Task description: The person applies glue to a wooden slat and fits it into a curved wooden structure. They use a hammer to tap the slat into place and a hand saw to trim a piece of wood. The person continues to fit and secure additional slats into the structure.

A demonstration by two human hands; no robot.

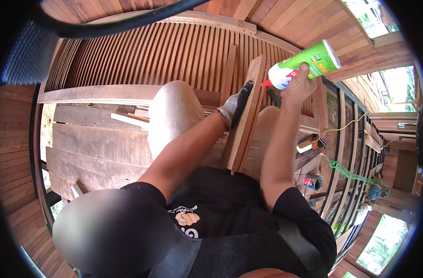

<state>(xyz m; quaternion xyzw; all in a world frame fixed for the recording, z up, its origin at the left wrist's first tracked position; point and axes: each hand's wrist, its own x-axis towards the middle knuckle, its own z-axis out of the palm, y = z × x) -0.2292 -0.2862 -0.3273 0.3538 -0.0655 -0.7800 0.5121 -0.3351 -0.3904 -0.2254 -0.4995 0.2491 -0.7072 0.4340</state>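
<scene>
My left hand [236, 105], in a grey and black work glove, is closed round a long wooden board [251, 99] that leans up across my lap. The board's lower end rests near my waist and its upper end points away from me. In my bare right hand [300, 86] is a green and white glue bottle [308, 63], tipped so its red nozzle [266, 84] points left and slightly down at the board's edge. Nozzle and board lie very close; whether they touch I cannot tell.
A slatted wooden panel [142, 55] stretches beyond my knees. Loose wood strips [130, 119] lie on the planks [91, 139] at left. To my right are a small can [312, 181], a green coiled hose [343, 170] and a yellow cord [346, 126] over a slatted frame.
</scene>
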